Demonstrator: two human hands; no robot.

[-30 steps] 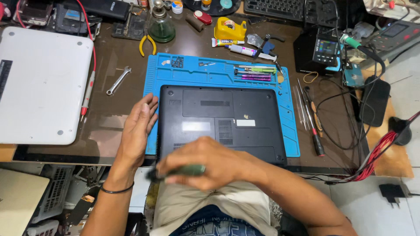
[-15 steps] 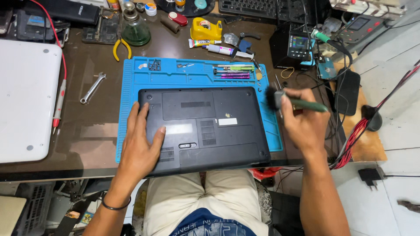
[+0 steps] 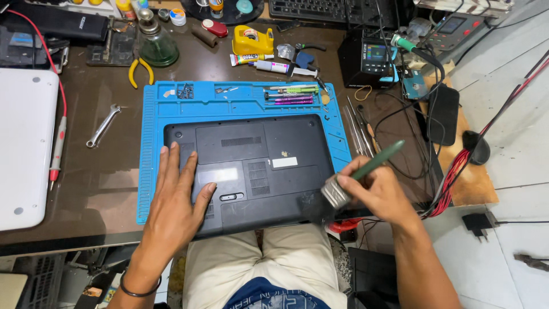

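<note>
Two hands on job: left hand (image 3: 177, 197) still flat, fingers spread, pinning black laptop (image 3: 251, 169) upside down on blue mat (image 3: 150, 143). Right hand (image 3: 377, 191) clamped on green-handled brush (image 3: 357, 174), now moved down to lower right corner; dusting underway there.

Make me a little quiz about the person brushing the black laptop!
1. True or false: the left hand lies flat on the laptop.
2. What does the right hand hold? A) wrench B) brush C) pliers
3. What colour is the mat under the laptop?

Key
1. True.
2. B, a brush with a green handle, its bristles at the laptop's near right corner.
3. Blue.
</note>
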